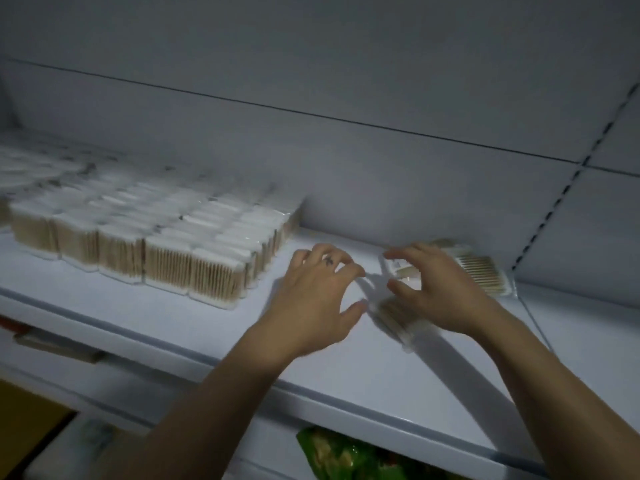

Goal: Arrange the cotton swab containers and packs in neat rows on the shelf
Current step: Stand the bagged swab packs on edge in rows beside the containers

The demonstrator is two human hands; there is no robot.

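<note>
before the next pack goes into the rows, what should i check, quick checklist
1. Room beside the arranged rows: ok, bare shelf lies between them and the left hand.
2. Left hand free: ok, it holds nothing.
3. Right hand grip on the labelled pack: cannot tell, the fingers arch over it but blur hides contact.
4. Loose packs upright: not ok, the back pack lies flat and the near pack looks tipped.
5. Far-left rows tidy: cannot tell, too blurred.
</note>
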